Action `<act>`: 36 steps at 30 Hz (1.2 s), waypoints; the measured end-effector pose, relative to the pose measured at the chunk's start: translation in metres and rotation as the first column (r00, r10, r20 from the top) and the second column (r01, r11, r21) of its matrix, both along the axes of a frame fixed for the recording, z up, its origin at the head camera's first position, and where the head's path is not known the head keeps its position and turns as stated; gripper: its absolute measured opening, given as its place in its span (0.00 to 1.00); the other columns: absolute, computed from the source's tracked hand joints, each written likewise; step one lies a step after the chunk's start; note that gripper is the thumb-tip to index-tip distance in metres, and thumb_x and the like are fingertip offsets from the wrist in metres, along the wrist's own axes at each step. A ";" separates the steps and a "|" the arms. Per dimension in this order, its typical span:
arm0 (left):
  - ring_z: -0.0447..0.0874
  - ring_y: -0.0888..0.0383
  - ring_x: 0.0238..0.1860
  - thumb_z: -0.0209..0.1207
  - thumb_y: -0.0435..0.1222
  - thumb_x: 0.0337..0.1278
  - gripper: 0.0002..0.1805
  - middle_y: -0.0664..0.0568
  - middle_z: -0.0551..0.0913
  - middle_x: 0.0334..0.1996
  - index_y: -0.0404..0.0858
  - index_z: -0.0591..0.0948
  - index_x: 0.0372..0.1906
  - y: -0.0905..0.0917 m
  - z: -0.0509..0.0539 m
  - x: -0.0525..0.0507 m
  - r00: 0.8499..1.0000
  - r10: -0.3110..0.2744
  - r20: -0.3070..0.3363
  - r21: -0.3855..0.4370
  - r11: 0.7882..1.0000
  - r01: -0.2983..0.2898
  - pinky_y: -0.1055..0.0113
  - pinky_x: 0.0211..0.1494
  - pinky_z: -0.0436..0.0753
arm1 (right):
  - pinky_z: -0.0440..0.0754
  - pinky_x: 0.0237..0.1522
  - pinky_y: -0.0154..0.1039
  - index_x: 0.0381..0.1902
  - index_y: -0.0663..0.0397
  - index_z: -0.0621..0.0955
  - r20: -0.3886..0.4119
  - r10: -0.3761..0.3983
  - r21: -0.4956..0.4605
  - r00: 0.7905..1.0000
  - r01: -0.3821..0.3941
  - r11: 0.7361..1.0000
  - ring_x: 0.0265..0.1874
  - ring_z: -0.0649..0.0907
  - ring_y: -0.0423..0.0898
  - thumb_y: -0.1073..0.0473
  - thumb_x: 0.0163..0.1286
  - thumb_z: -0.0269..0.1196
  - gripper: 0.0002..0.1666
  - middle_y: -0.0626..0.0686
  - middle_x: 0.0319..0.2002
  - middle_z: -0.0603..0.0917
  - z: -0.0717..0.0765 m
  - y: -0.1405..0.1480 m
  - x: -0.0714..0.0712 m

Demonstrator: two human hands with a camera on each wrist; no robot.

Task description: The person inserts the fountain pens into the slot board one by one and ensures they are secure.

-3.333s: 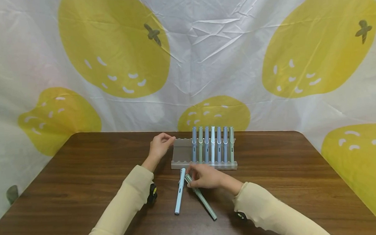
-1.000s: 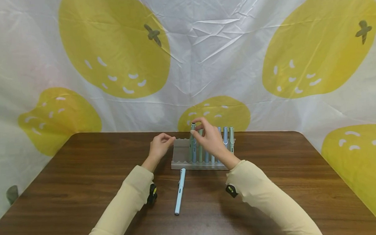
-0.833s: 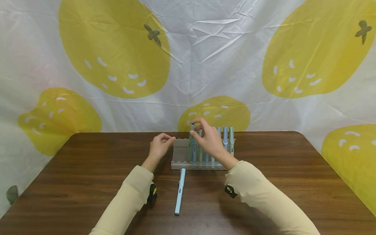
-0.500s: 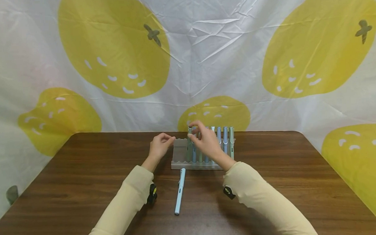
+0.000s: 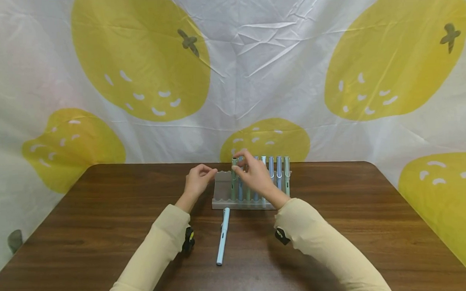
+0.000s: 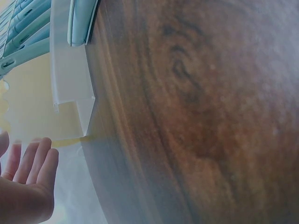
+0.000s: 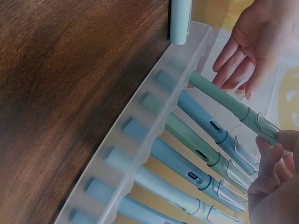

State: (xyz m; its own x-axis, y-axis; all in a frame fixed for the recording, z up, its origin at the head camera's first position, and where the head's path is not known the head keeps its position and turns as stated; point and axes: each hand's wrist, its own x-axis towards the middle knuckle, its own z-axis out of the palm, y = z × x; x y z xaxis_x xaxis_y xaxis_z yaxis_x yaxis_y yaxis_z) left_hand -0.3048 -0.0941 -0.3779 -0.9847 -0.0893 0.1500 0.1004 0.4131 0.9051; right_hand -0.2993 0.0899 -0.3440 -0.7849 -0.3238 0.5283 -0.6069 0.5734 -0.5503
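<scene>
At the left end of the clear pen rack (image 5: 223,203), my left hand (image 5: 197,181) pinches the upper corner between thumb and forefinger. My right hand (image 5: 256,174) pinches the clip end of a green pen (image 7: 224,99), which stands upright in a slot with its lower end in the front ledge. In the right wrist view a blue pen (image 7: 201,114) stands in the slot beside it, and several blue and green pens follow along the rack. A light blue pen (image 5: 223,238) lies on the table in front of the rack, between my forearms.
The rack stands near the back of the brown wooden table (image 5: 105,235). Behind it hangs a white cloth (image 5: 254,89) printed with yellow lemons. Each wrist carries a small black camera, such as the left wrist camera (image 5: 188,240).
The green pen was lifted from the table, where it lay beside the light blue one, and set into the rack left of the others by my right hand. My left hand has stayed put.
</scene>
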 end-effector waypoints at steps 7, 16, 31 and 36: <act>0.80 0.54 0.36 0.58 0.43 0.53 0.13 0.47 0.82 0.32 0.35 0.78 0.33 0.000 0.000 0.000 1.000 0.002 0.006 0.001 1.000 -0.002 0.61 0.37 0.76 | 0.69 0.15 0.35 0.47 0.56 0.73 -0.007 -0.009 0.017 1.000 0.009 1.000 0.16 0.73 0.40 0.59 0.62 0.59 0.16 0.51 0.31 0.81 -0.001 0.000 -0.002; 0.80 0.54 0.36 0.58 0.42 0.53 0.12 0.46 0.83 0.31 0.35 0.78 0.32 0.000 0.000 -0.001 1.000 0.002 -0.001 -0.001 1.000 -0.002 0.61 0.38 0.76 | 0.64 0.12 0.34 0.55 0.49 0.70 0.046 -0.080 0.200 0.996 0.069 0.977 0.14 0.68 0.41 0.57 0.57 0.64 0.28 0.45 0.22 0.72 0.000 0.003 -0.004; 0.80 0.53 0.33 0.59 0.41 0.53 0.12 0.46 0.82 0.31 0.34 0.78 0.32 0.001 -0.001 -0.001 1.000 0.012 -0.012 -0.013 1.000 -0.013 0.62 0.35 0.77 | 0.65 0.10 0.34 0.62 0.45 0.64 0.102 -0.104 0.308 0.989 0.067 0.949 0.11 0.70 0.41 0.53 0.58 0.62 0.34 0.44 0.17 0.72 0.000 0.003 -0.006; 0.80 0.53 0.34 0.59 0.41 0.53 0.12 0.46 0.82 0.31 0.35 0.78 0.32 0.001 -0.001 -0.001 1.000 0.010 -0.004 0.001 1.000 -0.010 0.62 0.35 0.77 | 0.66 0.10 0.34 0.62 0.44 0.63 0.117 -0.120 0.320 0.986 0.077 0.944 0.11 0.71 0.41 0.53 0.58 0.62 0.35 0.44 0.17 0.72 0.000 0.002 -0.007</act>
State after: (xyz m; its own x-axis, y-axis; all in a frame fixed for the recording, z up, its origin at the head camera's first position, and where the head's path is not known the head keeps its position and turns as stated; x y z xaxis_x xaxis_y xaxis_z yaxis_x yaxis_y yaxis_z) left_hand -0.3061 -0.0931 -0.3790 -0.9830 -0.0995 0.1543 0.1003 0.4133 0.9051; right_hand -0.3065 0.0915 -0.3440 -0.8775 -0.3734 0.3009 -0.4721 0.7828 -0.4054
